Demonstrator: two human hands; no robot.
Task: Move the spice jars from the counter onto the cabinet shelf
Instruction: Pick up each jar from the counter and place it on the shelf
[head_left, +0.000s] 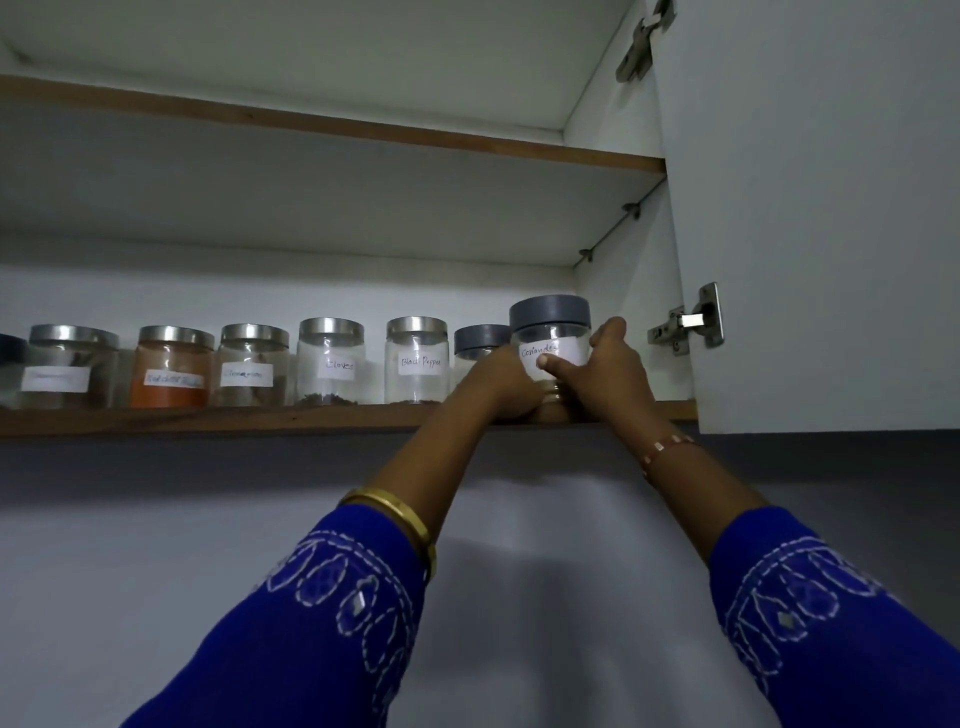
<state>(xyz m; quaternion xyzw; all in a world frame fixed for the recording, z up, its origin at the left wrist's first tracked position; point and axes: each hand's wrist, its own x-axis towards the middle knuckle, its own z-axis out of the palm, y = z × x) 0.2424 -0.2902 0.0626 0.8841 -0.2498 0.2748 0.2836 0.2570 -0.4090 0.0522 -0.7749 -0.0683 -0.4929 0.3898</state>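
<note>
Two hands clamp the coriander jar (551, 340) between them: left hand (506, 382) on its left side, right hand (605, 364) on its right, at the shelf (208, 418) front edge.

Grey-lidded glass coriander jar (549, 332) upright at shelf (208, 418) front edge (label handwritten), right of grey-lidded jar (480, 340) and five steel-lidded jars (331, 361) in a row.

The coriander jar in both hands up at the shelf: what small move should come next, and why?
Probably slide the coriander jar a little deeper onto the shelf, then let go. The left hand and right hand both grip it at the shelf's front edge, ahead of the grey-lidded jar and at the right end of the row after the black pepper jar.
</note>
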